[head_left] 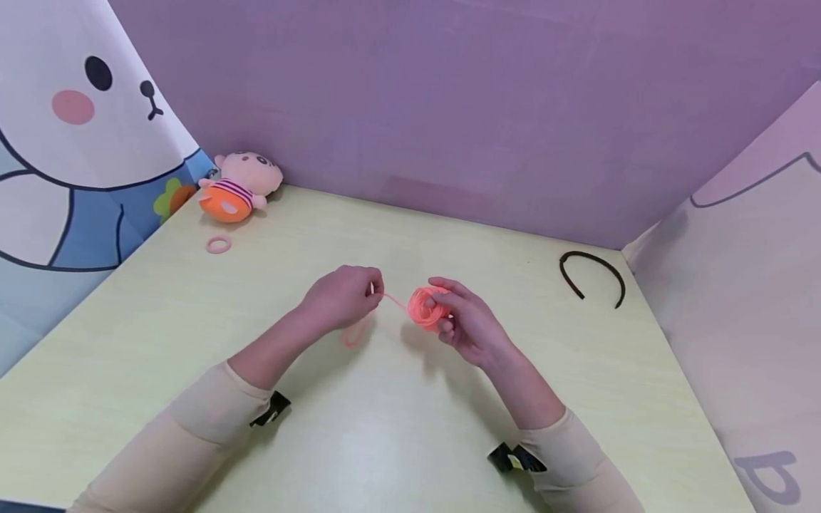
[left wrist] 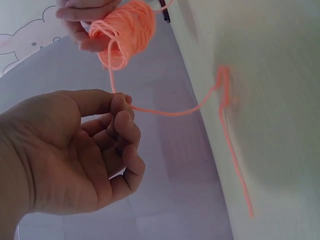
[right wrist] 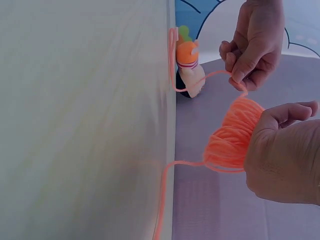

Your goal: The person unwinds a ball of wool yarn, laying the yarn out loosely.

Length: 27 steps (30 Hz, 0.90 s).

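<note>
My right hand [head_left: 471, 322] grips a coil of orange-pink yarn [head_left: 421, 311] above the table, some fingers inside its hollow middle. To its left, my left hand [head_left: 343, 296] pinches a strand of the yarn between thumb and index finger, the other fingers loosely curled, as the left wrist view shows. A short stretch of yarn runs from that pinch to the coil [left wrist: 132, 30]. Past the pinch the loose end [left wrist: 235, 155] droops down and lies on the table. In the right wrist view another strand [right wrist: 162, 200] trails from the coil [right wrist: 232, 137] along the tabletop.
A plush doll [head_left: 240, 187] in orange and stripes lies at the back left corner. In front of it is a pink ring [head_left: 219, 244]. A black headband [head_left: 593, 263] lies at the right. Purple and printed cloth panels [head_left: 449, 107] stand along the table's [head_left: 385, 442] back and sides.
</note>
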{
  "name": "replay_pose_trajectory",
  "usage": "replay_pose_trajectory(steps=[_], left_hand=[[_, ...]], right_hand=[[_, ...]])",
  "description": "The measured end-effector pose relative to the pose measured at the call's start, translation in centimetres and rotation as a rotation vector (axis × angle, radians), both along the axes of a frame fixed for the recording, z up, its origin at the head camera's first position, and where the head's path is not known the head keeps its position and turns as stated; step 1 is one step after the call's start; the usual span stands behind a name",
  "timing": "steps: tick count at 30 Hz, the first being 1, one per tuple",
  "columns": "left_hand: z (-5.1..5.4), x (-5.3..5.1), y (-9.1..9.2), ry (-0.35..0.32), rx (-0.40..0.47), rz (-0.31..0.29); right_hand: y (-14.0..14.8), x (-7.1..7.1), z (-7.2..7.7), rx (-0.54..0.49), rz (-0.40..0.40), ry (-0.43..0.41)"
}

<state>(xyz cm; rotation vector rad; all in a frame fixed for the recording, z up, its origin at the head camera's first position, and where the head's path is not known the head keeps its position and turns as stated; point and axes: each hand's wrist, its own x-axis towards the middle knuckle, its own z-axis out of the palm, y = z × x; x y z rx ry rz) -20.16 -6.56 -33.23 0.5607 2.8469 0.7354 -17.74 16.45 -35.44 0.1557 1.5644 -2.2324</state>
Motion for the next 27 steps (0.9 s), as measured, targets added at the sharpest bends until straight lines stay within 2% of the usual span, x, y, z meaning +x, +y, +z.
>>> replay_pose_trajectory(steps=[6,13,27], left_hand=[[0.5,-0.3,-0.9,0.008,0.026,0.087],[1.3,-0.5,-1.8,0.031,0.109,0.193],[2.4,-1.2,-3.8,0.148,0.234,0.245]], right_hand=[[0.0,0.0,0.0,-0.004,0.001,-0.001],[0.0,0.0,-0.1,0.000,0.000,0.000],[-0.1,0.0,-0.1,0.002,-0.001,0.002]])
